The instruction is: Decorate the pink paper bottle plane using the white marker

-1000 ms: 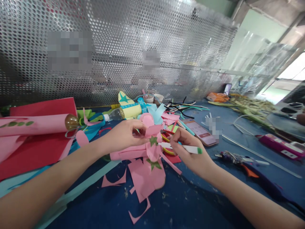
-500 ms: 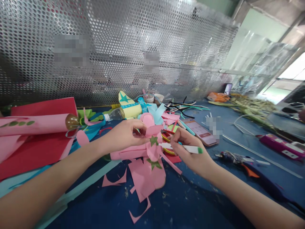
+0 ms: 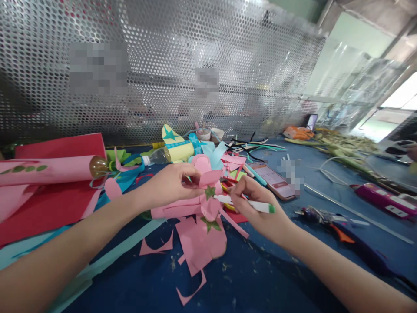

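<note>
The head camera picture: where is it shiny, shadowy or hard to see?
Head view: the holey metal panel glints, and the far-right opening glares white; head view: a shadow darkens the blue table below the right arm; head view: blocky grey squares cover patches of the panel, and the tip of the white marker looks indistinct.

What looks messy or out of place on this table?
Two scooped pink offcuts lie loose, nearer you than the pink piece your left hand touches, like cutting leftovers. The phone beside the teal strip also seems slightly out of place. No spill shows.
</note>
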The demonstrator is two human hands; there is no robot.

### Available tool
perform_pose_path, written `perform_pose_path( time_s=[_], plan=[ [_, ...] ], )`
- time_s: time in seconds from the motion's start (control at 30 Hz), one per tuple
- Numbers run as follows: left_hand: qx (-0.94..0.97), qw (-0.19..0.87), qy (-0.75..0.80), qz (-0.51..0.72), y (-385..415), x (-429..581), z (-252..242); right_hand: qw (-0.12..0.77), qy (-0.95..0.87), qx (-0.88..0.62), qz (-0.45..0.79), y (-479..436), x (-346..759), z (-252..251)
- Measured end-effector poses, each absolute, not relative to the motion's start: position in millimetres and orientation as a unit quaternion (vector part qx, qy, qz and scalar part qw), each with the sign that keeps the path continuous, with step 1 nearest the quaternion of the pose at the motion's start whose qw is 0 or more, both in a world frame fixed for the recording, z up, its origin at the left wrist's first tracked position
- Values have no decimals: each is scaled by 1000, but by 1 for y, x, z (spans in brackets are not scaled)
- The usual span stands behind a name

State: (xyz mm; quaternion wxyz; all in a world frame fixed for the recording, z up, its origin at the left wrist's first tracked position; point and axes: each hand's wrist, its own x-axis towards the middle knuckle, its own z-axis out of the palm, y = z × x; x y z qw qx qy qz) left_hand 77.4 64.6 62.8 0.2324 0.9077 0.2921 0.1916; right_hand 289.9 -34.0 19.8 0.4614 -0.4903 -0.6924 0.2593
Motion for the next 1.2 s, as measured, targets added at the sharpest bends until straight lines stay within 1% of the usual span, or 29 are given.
perform_pose_path(
  time_s=[0.5,1.2],
  plan=[
    [903,247,295,193,65,78,62,456,-702,-485,253,-35,289,19],
    [909,235,287,191,65,78,63,466,-696,-485,252,-34,290,20]
  ],
)
